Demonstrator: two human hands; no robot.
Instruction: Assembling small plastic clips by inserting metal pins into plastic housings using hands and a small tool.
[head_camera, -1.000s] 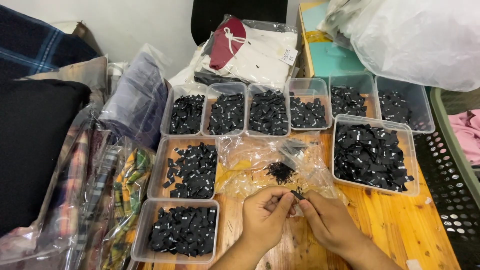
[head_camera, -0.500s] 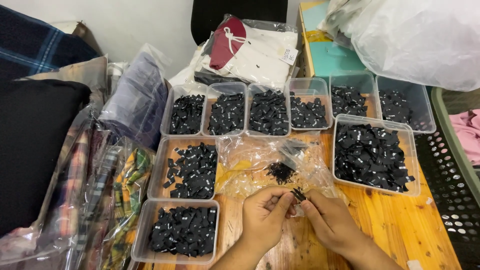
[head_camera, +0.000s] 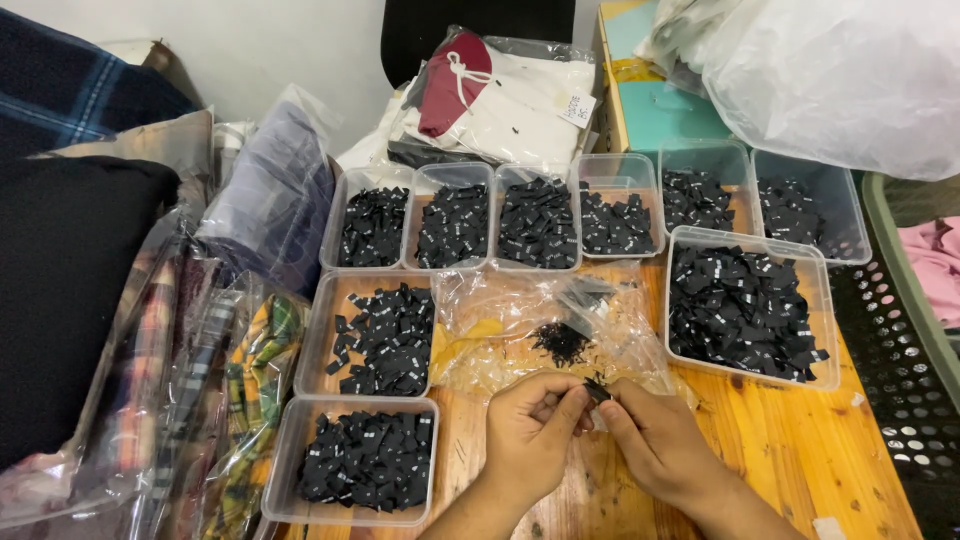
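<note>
Black tag (head_camera: 596, 389) — two hands (head_camera: 535, 430), nine trays (head_camera: 318, 455).

A garment-sorting workspace: trays of black labels (head_camera: 742, 310) and bagged clothes (head_camera: 505, 95) crowd a wooden table (head_camera: 800, 450).

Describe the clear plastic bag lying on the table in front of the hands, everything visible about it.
The clear plastic bag is thin, crinkled and glossy, lying flat and rumpled on the wooden table between the trays. A small heap of black bits rests on it, and a yellowish patch shows at its left side. Its near edge reaches the left hand and right hand, which pinch a small black piece together.
</note>
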